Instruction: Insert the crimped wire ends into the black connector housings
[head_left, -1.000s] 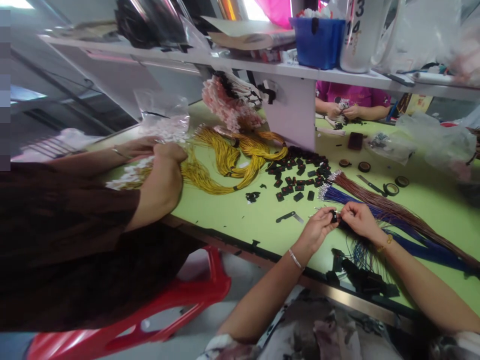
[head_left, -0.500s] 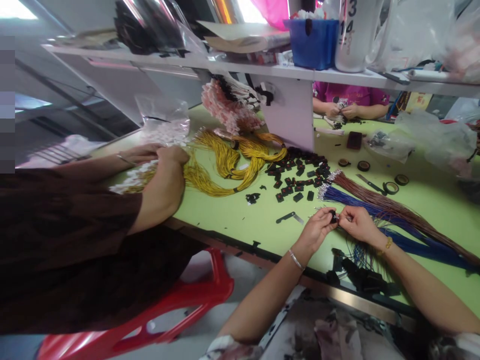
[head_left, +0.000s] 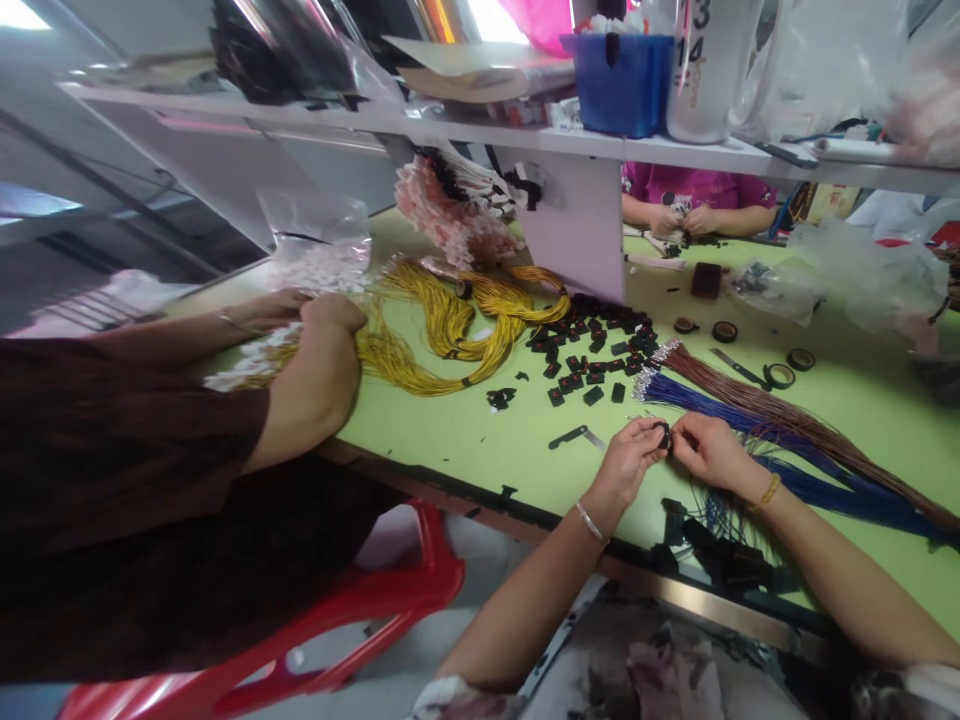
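Black plastic, a small connector housing (head_left: pixel 665 432), sat pinched in the fingers of the left hand (head_left: pixel 626 462) just above the light-green bench (head_left: pixel 465 430). The right hand (head_left: pixel 709 450) met it from the other side, fingers closed on what looked like a thin wire end, too small to tell for sure. Bundles of blue wires (head_left: pixel 750 425) and brown wires (head_left: pixel 787 420) lay just behind. Farther off sat a scatter of loose black housings (head_left: pixel 592 350), coiled yellow wires (head_left: pixel 450 320), and a co-worker's forearm (head_left: pixel 307 385).
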